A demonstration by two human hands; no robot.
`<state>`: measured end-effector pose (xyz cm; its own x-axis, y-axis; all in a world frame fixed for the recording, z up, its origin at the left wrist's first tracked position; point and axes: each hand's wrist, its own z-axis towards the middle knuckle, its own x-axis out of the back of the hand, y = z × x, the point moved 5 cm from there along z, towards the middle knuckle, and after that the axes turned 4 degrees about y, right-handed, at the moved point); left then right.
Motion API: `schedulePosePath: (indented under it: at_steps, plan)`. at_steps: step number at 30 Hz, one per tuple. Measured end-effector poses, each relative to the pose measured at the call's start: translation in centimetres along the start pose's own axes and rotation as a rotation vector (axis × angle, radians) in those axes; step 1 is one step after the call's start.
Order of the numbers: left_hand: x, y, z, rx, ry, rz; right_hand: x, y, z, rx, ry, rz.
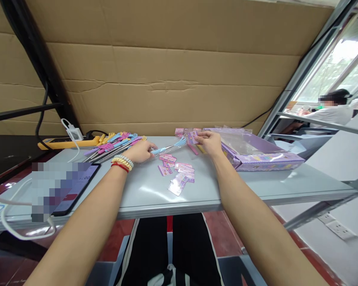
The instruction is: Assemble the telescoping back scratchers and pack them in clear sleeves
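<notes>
My left hand (141, 151) is closed on a slim blue-and-metal back scratcher (167, 148) in a clear plastic sleeve. Its light-blue clawed end points right, toward my other hand. Between the thumb and fingers of my right hand (209, 142) is a small purple printed card (192, 138), close to the sleeve's far end; whether it touches the sleeve I cannot tell. Several loose pink and purple cards (185, 171) lie on the table below and between my hands. Beside my left hand is a pile of back scratchers (113, 145) with yellow, pink, blue and purple ends.
A purple open box (268, 162) with clear plastic sleeves (238, 141) stands right of my right hand. At left are a phone (77, 190), white cable and yellow power strip (68, 142). Cardboard (173, 87) backs the grey table (149, 190). Another person (331, 115) sits far right.
</notes>
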<state>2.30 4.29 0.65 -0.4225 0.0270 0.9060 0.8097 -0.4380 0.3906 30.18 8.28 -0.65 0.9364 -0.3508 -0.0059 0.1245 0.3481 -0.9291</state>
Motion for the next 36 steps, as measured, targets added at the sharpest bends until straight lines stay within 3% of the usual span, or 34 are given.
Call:
schedulePosePath:
  at_steps: [3,8,14,19,26,32,36]
  plan:
    - [0.0,0.3,-0.2,0.025,-0.017,-0.022,0.2,-0.2,-0.2,0.01,0.016,-0.026]
    - [0.2,0.6,-0.4,0.055,-0.031,-0.086,-0.7,-0.3,-0.6,0.027,-0.147,0.005]
    - [0.0,0.4,-0.4,0.057,-0.052,-0.092,-0.6,0.2,-0.2,-0.031,-0.036,-0.039]
    - [-0.4,0.4,-0.3,0.039,-0.081,-0.061,-0.3,0.1,-0.6,-0.074,-0.036,-0.066]
    - [-0.4,0.2,-0.3,0.055,-0.099,-0.089,-1.1,0.2,-0.8,-0.042,-0.21,0.022]
    - [-0.3,0.5,-0.4,0.03,-0.078,-0.151,-0.9,1.1,0.1,-0.031,-0.11,-0.04]
    - [-0.5,0.3,-0.4,0.041,-0.075,-0.308,-0.5,0.7,0.0,0.04,-0.02,-0.099]
